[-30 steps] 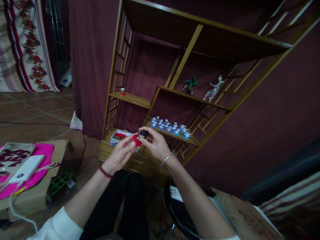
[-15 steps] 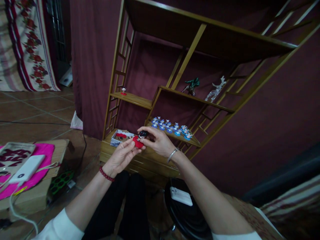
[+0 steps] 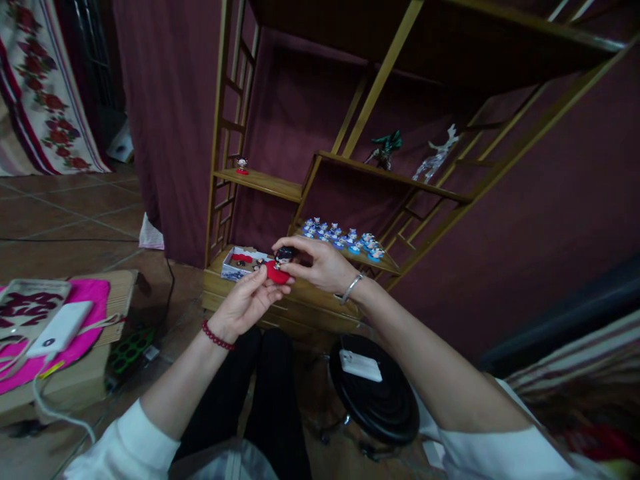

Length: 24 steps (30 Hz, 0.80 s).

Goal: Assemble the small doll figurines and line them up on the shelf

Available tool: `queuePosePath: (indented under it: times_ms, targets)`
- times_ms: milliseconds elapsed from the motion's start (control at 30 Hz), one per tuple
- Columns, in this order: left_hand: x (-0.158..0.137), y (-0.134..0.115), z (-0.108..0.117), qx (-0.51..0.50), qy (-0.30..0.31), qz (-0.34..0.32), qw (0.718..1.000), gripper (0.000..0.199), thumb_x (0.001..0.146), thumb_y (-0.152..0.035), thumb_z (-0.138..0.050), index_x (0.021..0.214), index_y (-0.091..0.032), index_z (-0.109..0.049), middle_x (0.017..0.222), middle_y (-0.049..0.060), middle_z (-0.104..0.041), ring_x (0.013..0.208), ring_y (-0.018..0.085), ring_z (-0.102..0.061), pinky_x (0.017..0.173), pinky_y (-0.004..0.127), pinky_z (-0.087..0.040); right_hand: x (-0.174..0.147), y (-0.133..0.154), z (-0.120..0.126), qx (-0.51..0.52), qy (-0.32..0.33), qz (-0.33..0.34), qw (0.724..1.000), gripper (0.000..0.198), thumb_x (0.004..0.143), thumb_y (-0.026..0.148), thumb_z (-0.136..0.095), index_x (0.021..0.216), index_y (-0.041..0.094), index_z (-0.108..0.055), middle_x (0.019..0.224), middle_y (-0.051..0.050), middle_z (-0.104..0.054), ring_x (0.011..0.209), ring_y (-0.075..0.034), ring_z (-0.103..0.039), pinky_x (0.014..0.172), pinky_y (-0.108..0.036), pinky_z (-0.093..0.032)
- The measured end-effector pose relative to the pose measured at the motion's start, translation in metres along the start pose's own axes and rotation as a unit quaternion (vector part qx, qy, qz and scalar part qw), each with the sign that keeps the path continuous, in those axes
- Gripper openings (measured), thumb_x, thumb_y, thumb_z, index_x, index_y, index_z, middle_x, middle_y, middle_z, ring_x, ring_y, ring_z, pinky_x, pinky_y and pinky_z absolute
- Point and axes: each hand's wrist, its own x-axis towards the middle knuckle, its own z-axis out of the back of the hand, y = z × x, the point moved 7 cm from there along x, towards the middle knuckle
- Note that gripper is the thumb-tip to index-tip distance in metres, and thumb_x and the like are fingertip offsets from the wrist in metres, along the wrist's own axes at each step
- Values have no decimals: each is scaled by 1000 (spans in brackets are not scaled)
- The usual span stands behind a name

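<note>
Between my hands is a small black-haired figurine [image 3: 285,256] upright against a red base [image 3: 277,272]. My left hand [image 3: 253,293] pinches the red base by its edge, thumb on top and fingers beneath. My right hand [image 3: 320,265] grips the figurine's head and body from the right, fingers curled over it. Whether the figurine is fixed to the base I cannot tell. Behind my left hand an open box [image 3: 233,272] on the cabinet holds red pieces and small dark-haired parts. A similar figurine [image 3: 242,165] on a red base stands on the left shelf.
The wooden display shelf [image 3: 265,185] carries several blue-and-white figurines [image 3: 340,237], a green figure [image 3: 386,148] and a clear deer ornament [image 3: 436,157]. A black stool [image 3: 380,413] with a white phone [image 3: 361,365] stands below my right arm. A power bank [image 3: 63,328] lies on the left table.
The view has shifted, with the shelf higher and the stool more visible. Both hands keep their grip; the figurine and red base stay together between them.
</note>
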Motion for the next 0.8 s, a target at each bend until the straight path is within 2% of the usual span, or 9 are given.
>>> queuePosePath:
  times_ms: [233, 433, 800]
  targets:
    - [-1, 6, -2, 19, -25, 37, 999, 25, 83, -29, -51, 89, -9, -64, 80, 12, -69, 68, 15, -64, 62, 21, -50, -7, -7, 0, 41, 1, -36, 999, 30, 72, 19, -57, 102, 22, -59, 92, 1, -61, 76, -11, -57, 68, -22, -48]
    - [1, 13, 0, 19, -42, 40, 998, 22, 82, -27, -52, 90, -9, -64, 80, 11, -68, 69, 14, -64, 62, 21, -50, -15, -14, 1, 66, -12, -49, 997, 31, 71, 19, -58, 102, 22, -59, 91, 2, -61, 75, -10, -58, 68, -22, -49]
    - [4, 21, 0, 11, -13, 24, 1000, 16, 74, -20, -63, 88, -12, -65, 84, 6, -68, 75, 14, -64, 66, 19, -49, -22, -24, 2, 41, -25, -60, 997, 31, 72, 19, -57, 103, 21, -58, 92, 0, -61, 75, -11, -57, 69, -23, -49]
